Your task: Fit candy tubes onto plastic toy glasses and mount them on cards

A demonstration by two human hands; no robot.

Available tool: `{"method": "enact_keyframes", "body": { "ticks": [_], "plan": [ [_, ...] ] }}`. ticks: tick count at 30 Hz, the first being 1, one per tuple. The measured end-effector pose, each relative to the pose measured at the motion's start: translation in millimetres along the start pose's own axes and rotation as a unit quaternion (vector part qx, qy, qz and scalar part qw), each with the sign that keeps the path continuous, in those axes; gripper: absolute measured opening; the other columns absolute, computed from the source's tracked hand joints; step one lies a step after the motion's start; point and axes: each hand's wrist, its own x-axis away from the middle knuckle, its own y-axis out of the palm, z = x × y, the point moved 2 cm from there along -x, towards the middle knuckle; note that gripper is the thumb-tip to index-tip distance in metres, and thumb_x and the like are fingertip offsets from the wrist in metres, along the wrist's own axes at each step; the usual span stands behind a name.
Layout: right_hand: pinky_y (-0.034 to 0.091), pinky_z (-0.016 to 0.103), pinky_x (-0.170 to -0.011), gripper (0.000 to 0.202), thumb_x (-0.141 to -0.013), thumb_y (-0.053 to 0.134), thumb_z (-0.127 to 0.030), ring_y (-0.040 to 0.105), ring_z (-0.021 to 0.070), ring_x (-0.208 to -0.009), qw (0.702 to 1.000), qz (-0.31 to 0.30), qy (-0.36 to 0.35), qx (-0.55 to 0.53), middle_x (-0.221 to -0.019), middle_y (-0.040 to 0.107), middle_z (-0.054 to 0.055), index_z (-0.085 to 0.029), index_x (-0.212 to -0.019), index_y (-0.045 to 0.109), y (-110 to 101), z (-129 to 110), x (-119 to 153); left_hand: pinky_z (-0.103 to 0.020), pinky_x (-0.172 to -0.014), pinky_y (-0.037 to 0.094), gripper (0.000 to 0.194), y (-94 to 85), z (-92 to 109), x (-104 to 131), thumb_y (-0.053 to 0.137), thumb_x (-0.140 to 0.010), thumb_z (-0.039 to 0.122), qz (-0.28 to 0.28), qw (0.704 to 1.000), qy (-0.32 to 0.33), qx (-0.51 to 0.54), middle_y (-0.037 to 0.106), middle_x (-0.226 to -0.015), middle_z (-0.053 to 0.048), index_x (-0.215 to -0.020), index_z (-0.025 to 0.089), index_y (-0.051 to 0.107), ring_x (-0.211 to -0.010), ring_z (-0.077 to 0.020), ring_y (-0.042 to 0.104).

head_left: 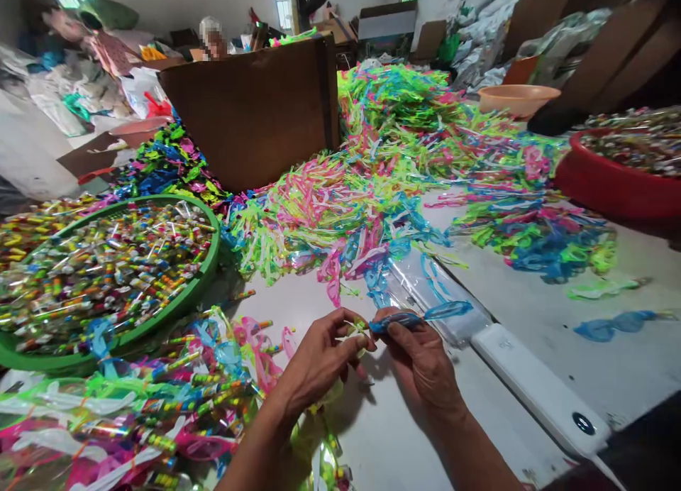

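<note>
Over the white table [277, 296], my left hand [333, 345] pinches a small pale yellow-green piece [357, 328] between thumb and fingertips. Close beside it, my right hand [423, 352] is closed on a blue translucent plastic piece [396, 321], the thumb lying over it. The blue piece's near end almost meets the left fingertips; whether the two pieces touch is unclear. Just beyond the right hand, another blue loop [448, 309] lies over clear plastic bags [457, 321]. A white sealer-like device [540, 388] rests on the table to the right.
A green basket [213, 253] of candy tubes stands left, with bundled colourful pieces [175, 406] before it. Colourful plastic pieces [394, 143] heap behind, beside a cardboard box [255, 115]. A red tub [611, 182] stands right. A person [213, 40] is beyond the box.
</note>
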Motion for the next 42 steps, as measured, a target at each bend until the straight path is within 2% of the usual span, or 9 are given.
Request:
{"method": "enact_keyframes", "body": {
  "ticks": [6, 8, 13, 19, 27, 33, 36, 39, 42],
  "plan": [
    [0.049, 0.029, -0.068, 0.009, -0.082, 0.070, -0.030, 0.058, 0.0188, -0.075, 0.990, -0.059, -0.068, 0.111, -0.082, 0.062, 0.004, -0.023, -0.076, 0.074, 10.5, -10.9, 18.9, -0.017, -0.047, 0.035, 0.017, 10.3, 5.3, 33.6, 0.060, -0.087, 0.033, 0.066, 0.997, 0.031, 0.022, 0.068, -0.082, -0.003, -0.087, 0.016, 0.061, -0.054, -0.0069, 0.056],
    [0.049, 0.029, -0.072, 0.008, -0.082, 0.070, -0.029, 0.059, 0.0198, -0.080, 0.986, -0.061, -0.090, 0.125, -0.083, 0.063, 0.004, -0.024, -0.078, 0.074, 11.2, -11.4, 24.5, -0.017, -0.049, 0.035, 0.016, 9.7, 1.2, 35.6, 0.064, -0.085, 0.031, 0.106, 0.990, 0.047, 0.081, 0.067, -0.081, -0.003, -0.089, 0.015, 0.064, -0.055, -0.0061, 0.054],
    [0.049, 0.029, -0.080, 0.009, -0.076, 0.076, -0.031, 0.061, 0.0198, -0.085, 0.990, 0.049, -0.084, 0.098, -0.089, 0.066, 0.003, -0.025, -0.082, 0.073, 5.8, -5.6, 30.2, -0.018, -0.052, 0.039, 0.035, 5.5, -15.0, 19.5, 0.077, -0.072, 0.039, 0.191, 0.892, 0.064, 0.405, 0.064, -0.079, -0.002, -0.094, 0.014, 0.066, -0.057, -0.0075, 0.055],
    [0.050, 0.036, -0.084, 0.023, -0.072, 0.076, -0.040, 0.061, 0.0241, -0.091, 0.983, 0.154, -0.033, 0.094, -0.094, 0.069, 0.006, -0.022, -0.087, 0.072, 16.9, 12.8, 40.0, -0.023, -0.068, 0.050, 0.017, 1.4, -16.1, 17.6, 0.065, -0.084, 0.027, 0.250, 0.826, 0.074, 0.500, 0.070, -0.098, -0.005, -0.099, 0.019, 0.062, -0.078, -0.0137, 0.067],
    [0.052, 0.029, -0.072, 0.022, -0.070, 0.078, -0.040, 0.062, 0.0184, -0.075, 0.994, 0.103, 0.007, 0.038, -0.087, 0.070, 0.005, -0.022, -0.082, 0.074, 24.7, 20.0, 30.5, -0.025, -0.072, 0.051, 0.018, 4.1, -26.0, 9.3, 0.064, -0.083, 0.024, 0.234, 0.865, 0.043, 0.442, 0.071, -0.094, -0.007, -0.098, 0.014, 0.063, -0.076, -0.0153, 0.068],
    [0.049, 0.028, -0.068, 0.026, -0.078, 0.072, -0.044, 0.062, 0.0197, -0.075, 0.977, 0.120, 0.015, 0.176, -0.081, 0.070, 0.005, -0.020, -0.088, 0.073, -25.6, 19.4, 45.9, -0.026, -0.068, 0.050, 0.010, -13.6, -12.6, 11.2, 0.058, -0.086, 0.020, 0.253, 0.855, 0.038, 0.451, 0.071, -0.086, -0.004, -0.094, 0.016, 0.063, -0.067, -0.0134, 0.066],
    [0.049, 0.030, -0.064, 0.027, -0.084, 0.065, -0.045, 0.060, 0.0187, -0.066, 0.964, 0.110, 0.022, 0.240, -0.071, 0.066, 0.003, -0.020, -0.088, 0.070, -44.8, 12.1, 51.2, -0.027, -0.071, 0.051, 0.015, -31.9, 16.6, 22.6, 0.050, -0.092, 0.020, 0.249, 0.873, 0.125, 0.399, 0.072, -0.085, -0.004, -0.092, 0.016, 0.065, -0.066, -0.0129, 0.066],
    [0.050, 0.034, -0.079, 0.024, -0.090, 0.058, -0.041, 0.063, 0.0213, -0.080, 0.957, 0.062, -0.041, 0.281, -0.081, 0.068, 0.005, -0.020, -0.088, 0.070, -32.4, 0.2, 47.1, -0.031, -0.078, 0.051, 0.022, -34.0, 41.0, 24.7, 0.044, -0.094, 0.016, 0.236, 0.883, 0.215, 0.343, 0.072, -0.080, -0.004, -0.089, 0.014, 0.065, -0.068, -0.0136, 0.067],
    [0.048, 0.039, -0.093, 0.027, -0.093, 0.055, -0.040, 0.064, 0.0247, -0.098, 0.962, 0.022, -0.062, 0.266, -0.105, 0.069, 0.007, -0.022, -0.108, 0.067, -5.3, -2.6, 43.7, -0.033, -0.085, 0.050, 0.020, -6.7, 43.1, 21.2, 0.045, -0.094, 0.016, 0.221, 0.893, 0.245, 0.306, 0.073, -0.084, -0.004, -0.092, 0.016, 0.066, -0.080, -0.0158, 0.068]
  ]
}}
